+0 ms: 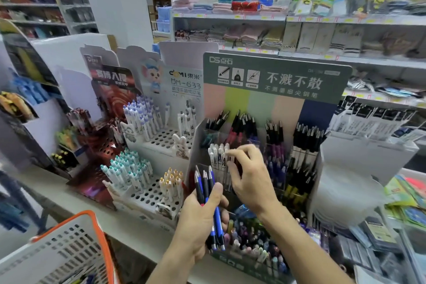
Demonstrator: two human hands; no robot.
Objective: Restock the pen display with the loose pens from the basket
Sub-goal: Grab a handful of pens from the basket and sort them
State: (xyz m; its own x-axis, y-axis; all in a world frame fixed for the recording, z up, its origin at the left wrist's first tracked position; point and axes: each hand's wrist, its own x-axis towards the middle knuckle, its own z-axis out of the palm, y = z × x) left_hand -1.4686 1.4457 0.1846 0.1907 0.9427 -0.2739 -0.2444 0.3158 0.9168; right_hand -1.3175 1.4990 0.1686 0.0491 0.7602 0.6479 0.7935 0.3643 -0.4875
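Restocking is under way at centre frame. A bundle of blue and black pens (208, 193) is gripped in the left hand (200, 219); one white pen (227, 157) is pinched by the right hand (249, 175) over the green pen display (274, 76). The pen is best lowered upright among the matching white pens, with neighbours undisturbed. The basket (66, 246), lower left, is set beside a pale counter (129, 221); stocked shop shelving is seen behind.
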